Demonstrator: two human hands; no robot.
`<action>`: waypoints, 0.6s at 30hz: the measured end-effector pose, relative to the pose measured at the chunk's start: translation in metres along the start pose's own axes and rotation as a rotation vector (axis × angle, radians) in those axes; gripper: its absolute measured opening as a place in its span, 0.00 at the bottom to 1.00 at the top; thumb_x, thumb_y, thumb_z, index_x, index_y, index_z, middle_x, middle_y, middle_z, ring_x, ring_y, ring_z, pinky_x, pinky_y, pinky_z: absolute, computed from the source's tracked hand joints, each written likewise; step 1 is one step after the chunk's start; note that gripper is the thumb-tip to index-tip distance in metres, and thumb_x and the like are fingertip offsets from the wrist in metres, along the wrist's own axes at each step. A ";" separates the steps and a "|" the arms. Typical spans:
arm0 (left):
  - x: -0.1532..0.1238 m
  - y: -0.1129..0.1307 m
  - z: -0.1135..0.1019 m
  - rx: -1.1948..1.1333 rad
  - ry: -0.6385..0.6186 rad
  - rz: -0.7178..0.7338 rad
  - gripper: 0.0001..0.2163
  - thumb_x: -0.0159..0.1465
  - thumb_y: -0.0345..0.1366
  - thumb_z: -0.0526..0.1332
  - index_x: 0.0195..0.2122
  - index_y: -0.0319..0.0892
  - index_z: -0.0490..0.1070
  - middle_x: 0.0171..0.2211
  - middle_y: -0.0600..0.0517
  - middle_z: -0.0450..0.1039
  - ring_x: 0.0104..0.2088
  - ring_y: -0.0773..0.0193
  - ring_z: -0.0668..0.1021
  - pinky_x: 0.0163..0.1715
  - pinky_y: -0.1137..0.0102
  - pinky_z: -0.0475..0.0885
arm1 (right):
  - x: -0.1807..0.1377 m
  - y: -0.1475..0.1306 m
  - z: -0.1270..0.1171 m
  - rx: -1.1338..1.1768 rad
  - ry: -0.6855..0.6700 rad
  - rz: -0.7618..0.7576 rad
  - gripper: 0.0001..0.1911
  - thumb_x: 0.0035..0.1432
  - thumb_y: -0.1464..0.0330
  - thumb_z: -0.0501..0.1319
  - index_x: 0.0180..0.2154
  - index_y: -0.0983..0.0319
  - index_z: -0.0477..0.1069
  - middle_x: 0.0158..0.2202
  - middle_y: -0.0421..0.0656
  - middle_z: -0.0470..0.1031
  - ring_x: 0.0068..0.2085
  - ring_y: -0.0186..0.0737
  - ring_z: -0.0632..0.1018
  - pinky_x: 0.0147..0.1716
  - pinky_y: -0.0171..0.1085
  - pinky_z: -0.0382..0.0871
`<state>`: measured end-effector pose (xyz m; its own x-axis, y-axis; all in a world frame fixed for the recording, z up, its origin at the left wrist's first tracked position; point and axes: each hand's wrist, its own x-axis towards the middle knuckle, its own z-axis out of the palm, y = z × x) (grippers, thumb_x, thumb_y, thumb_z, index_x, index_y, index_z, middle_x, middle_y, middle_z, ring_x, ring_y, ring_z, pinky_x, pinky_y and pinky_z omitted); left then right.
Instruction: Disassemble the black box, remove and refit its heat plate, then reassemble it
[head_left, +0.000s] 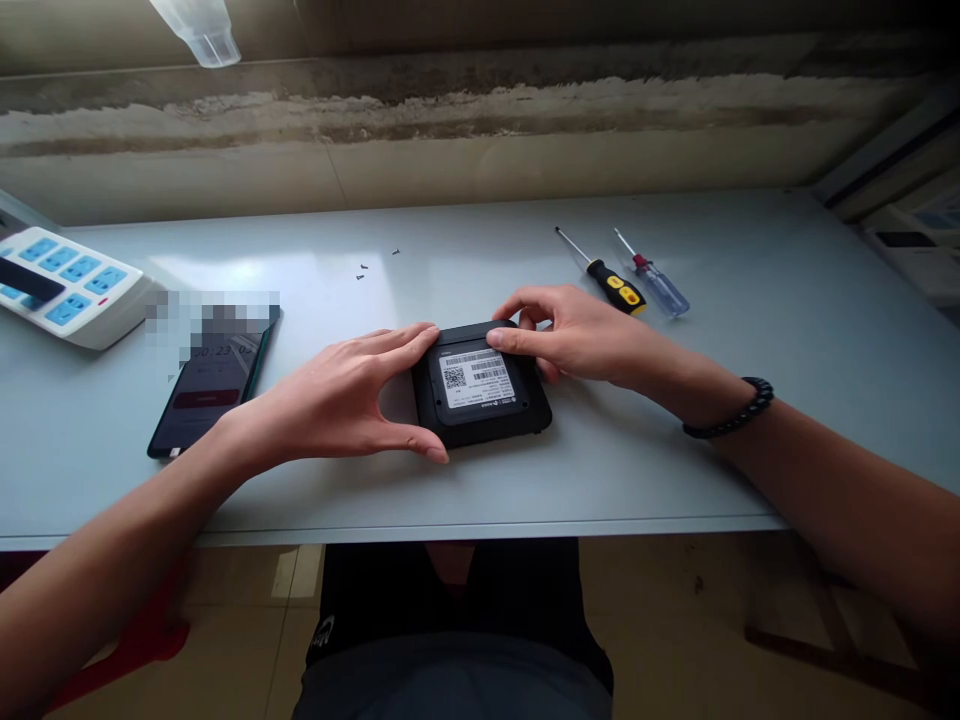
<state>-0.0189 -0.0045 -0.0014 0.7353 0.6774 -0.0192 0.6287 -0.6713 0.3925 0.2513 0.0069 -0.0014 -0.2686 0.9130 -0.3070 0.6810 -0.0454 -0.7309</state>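
Observation:
A flat, square black electronic box lies on the table with its white printed label and QR code facing up. My left hand spans its left side, fingers at the far left corner and thumb along the near edge, steadying it. At the far right corner, my right hand grips the box, thumb on top and fingers curled over the far edge and right side. Those right fingertips are partly hidden. Several small dark screws are scattered beyond the box.
Two screwdrivers lie to the right, a black and yellow one and a clear-handled one. On the left are a phone with a timer and a white power strip with blue sockets. The table ends close to my body.

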 end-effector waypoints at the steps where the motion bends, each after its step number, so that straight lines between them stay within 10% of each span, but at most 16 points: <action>1: 0.000 -0.001 -0.001 -0.005 -0.004 0.005 0.57 0.57 0.77 0.55 0.73 0.33 0.58 0.71 0.33 0.61 0.69 0.36 0.68 0.68 0.49 0.67 | -0.001 -0.001 0.000 -0.008 0.000 -0.002 0.16 0.66 0.58 0.64 0.49 0.61 0.72 0.28 0.37 0.70 0.22 0.29 0.71 0.24 0.35 0.61; 18: -0.001 -0.005 -0.005 0.056 0.014 0.059 0.51 0.63 0.74 0.52 0.72 0.33 0.60 0.69 0.34 0.65 0.66 0.39 0.72 0.62 0.53 0.73 | -0.006 0.003 0.008 -0.236 0.226 -0.184 0.18 0.63 0.57 0.61 0.45 0.63 0.77 0.36 0.44 0.76 0.34 0.37 0.74 0.35 0.39 0.66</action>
<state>-0.0236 -0.0001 0.0018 0.7680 0.6402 0.0158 0.5979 -0.7257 0.3405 0.2496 -0.0020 -0.0067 -0.2614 0.9650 -0.0219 0.7807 0.1980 -0.5928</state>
